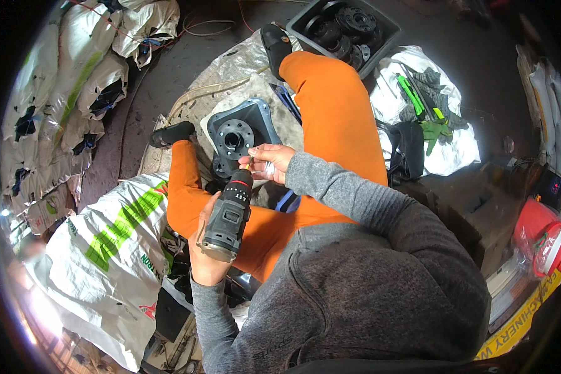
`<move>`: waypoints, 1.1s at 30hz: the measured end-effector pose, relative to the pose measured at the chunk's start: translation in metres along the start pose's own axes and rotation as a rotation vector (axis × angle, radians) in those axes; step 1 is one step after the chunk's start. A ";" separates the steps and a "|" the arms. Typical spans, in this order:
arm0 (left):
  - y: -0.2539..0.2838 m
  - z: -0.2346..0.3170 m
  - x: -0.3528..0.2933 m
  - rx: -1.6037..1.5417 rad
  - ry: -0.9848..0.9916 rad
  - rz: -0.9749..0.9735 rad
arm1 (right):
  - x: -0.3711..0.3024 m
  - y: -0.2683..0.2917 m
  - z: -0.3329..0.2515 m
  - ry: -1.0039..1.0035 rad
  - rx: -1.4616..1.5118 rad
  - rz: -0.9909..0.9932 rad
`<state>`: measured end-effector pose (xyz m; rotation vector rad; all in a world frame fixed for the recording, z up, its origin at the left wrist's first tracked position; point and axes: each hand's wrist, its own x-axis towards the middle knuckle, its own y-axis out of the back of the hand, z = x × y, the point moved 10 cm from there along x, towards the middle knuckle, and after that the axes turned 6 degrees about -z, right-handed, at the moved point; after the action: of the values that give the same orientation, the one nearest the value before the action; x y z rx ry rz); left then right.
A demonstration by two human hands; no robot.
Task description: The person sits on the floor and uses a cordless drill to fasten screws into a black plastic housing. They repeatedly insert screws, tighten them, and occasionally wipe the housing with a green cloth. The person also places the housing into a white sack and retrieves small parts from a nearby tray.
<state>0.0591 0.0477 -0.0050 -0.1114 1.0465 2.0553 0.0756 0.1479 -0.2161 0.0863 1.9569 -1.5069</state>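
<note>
A dark grey cordless drill (pixel 229 218) with a red ring at its front is gripped by my left hand (pixel 208 265), the fingers wrapped round its handle. It points away from me. My right hand (pixel 274 161) is closed in a pinch at the drill's front end, around a small thin piece with a yellowish spot that I cannot make out. Something white shows among those fingers. Just beyond the drill's tip, between my legs, sits a dark grey metal housing (pixel 267 117) with a round hub flange (pixel 235 138) ringed by bolt holes.
Stained sheeting (pixel 221 78) lies under the housing. A grey bin (pixel 385 55) of black round parts stands at the far right. Green-and-grey gloves (pixel 435 128) lie on a white sack (pixel 458 103). More white sacks (pixel 121 240) are at the left. A red container (pixel 530 234) stands at the right.
</note>
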 end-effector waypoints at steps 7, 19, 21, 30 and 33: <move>0.003 -0.016 0.009 -0.068 0.049 0.012 | 0.003 -0.005 -0.005 0.053 0.025 -0.089; 0.040 -0.024 0.080 -0.064 -0.060 0.004 | 0.020 0.061 -0.050 0.351 -0.338 0.465; 0.037 -0.025 0.090 -0.020 -0.049 -0.032 | 0.027 0.056 -0.051 0.381 -0.422 0.477; 0.031 -0.019 0.118 0.081 0.053 -0.220 | 0.035 0.048 -0.046 0.290 -0.656 0.474; 0.027 0.001 0.129 0.214 -0.038 -0.311 | 0.035 0.040 -0.052 0.330 -0.696 0.463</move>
<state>-0.0456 0.1204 -0.0397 -0.1171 1.1410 1.6519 0.0416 0.1959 -0.2615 0.4687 2.4013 -0.4962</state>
